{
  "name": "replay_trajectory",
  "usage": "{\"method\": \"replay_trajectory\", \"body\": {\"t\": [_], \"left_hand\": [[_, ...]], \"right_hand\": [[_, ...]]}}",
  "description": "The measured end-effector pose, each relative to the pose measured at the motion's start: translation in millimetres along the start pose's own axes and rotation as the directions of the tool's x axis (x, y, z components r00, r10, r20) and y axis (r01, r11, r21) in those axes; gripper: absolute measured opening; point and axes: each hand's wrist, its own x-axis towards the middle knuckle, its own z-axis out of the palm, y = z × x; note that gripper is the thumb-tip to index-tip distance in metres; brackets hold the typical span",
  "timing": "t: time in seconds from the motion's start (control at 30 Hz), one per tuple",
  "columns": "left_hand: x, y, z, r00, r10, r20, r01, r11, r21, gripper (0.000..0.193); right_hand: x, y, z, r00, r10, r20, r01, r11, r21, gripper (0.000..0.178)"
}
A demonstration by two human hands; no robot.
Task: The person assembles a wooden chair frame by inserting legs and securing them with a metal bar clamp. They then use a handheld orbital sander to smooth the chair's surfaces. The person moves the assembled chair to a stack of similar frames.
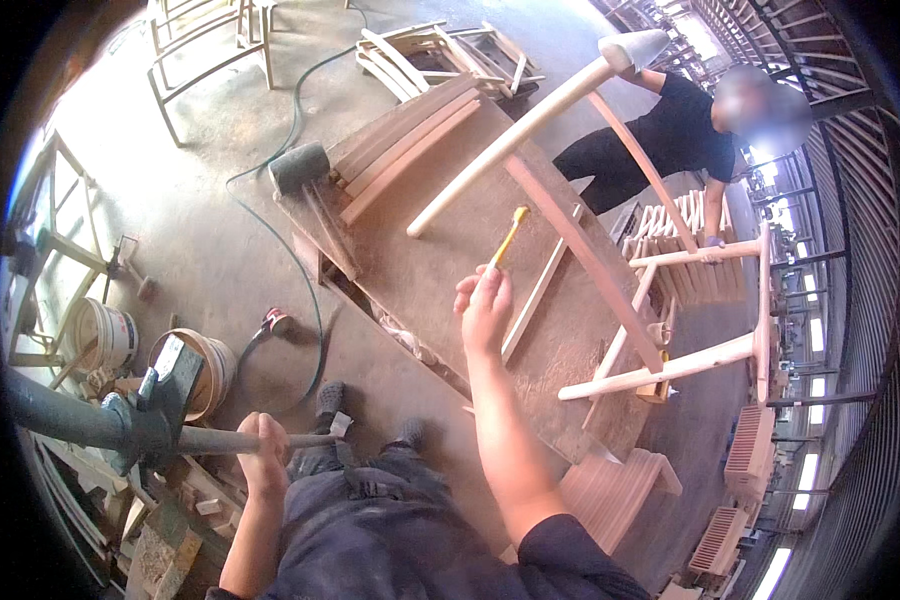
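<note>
Above the workbench (395,275), the right hand (485,305) pinches the lower end of a yellow brush (508,240) between thumb and fingertips, the other fingers loosely curled; the brush stands tilted, bristle end up, over the bench's middle. To the left of the bench, the left hand (263,455) is closed in a fist around a grey metal bar (215,442). A wooden chair frame (582,262) spans the bench's right side, its round legs jutting toward the near side; whether it rests on the bench I cannot tell. Beyond the bench's far right edge, another person (660,140) in black leans in with a hand on the frame. Reddish boards (410,135) lie on the bench's far left part, with a dark cylinder (300,170) at its left corner. On the floor left of the bench are a hose (296,112), a red tool (277,322) and a white bucket (115,335).
</note>
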Motion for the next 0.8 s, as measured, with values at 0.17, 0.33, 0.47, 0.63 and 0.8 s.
{"method": "replay_trajectory", "body": {"t": [0.17, 0.33, 0.47, 0.63, 0.8], "left_hand": [[7.8, 4.4, 3.5, 0.999, -0.031, 0.016, 0.032, 0.999, -0.03, 0.036], [-1.2, 16.5, 4.9, 1.0, -0.01, -0.008, 0.009, 0.998, -0.062, 0.036], [-14.3, 16.0, -15.7, 1.0, 0.027, -0.014, -0.028, 0.999, -0.037, 0.039], [-19.9, 10.7, -22.5, 0.996, 0.058, -0.072, -0.057, 0.998, 0.019, 0.04], [-15.7, 16.9, -5.1, 0.997, -0.044, -0.063, 0.042, 0.999, -0.029, 0.04]], "right_hand": [[64.7, -3.5, 19.1, 0.999, 0.028, -0.025, -0.029, 0.998, -0.049, 0.04], [137.1, 11.5, 34.4, 0.995, 0.079, -0.056, -0.086, 0.988, -0.125, 0.039], [153.9, 30.3, 57.2, 0.992, 0.09, -0.09, -0.092, 0.996, -0.019, 0.036], [149.5, 33.6, 58.5, 0.988, 0.136, -0.074, -0.138, 0.99, -0.023, 0.036], [157.3, 30.1, 23.7, 0.978, 0.207, 0.03, -0.188, 0.933, -0.307, 0.035]]}}
